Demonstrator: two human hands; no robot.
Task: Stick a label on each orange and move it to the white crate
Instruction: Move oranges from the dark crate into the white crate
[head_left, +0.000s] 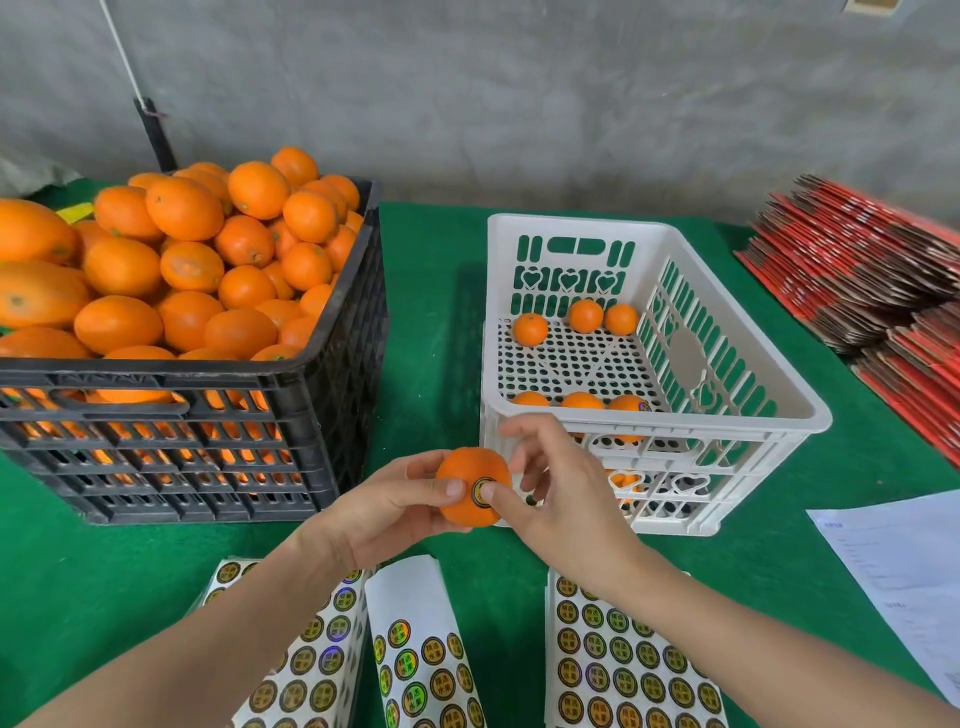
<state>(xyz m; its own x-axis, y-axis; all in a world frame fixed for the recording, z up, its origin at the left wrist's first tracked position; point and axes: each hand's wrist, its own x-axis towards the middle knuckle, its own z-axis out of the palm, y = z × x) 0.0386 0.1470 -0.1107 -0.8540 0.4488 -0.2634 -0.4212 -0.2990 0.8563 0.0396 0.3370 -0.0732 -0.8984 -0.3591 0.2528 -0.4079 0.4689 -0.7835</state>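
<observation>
Left grip (395, 512) held the orange (462, 470) between thumb and curled fingers, just in front of the white crate (649, 415) and above the green desk (431, 312). The right grip (561, 488), fingers loose and holding nothing, pressed its thumb on the round label (480, 491) lying on the peel. The step in hand appeared to be the pressing-down of the label. A few oranges (530, 329) lay on the white crate's floor; the black crate (208, 415) at left was heaped with fruit. The next move probably called for lifting the thumb away, carrying the fruit over the near rim and setting it down gently, then peeling a fresh label from the sheets (623, 665).
</observation>
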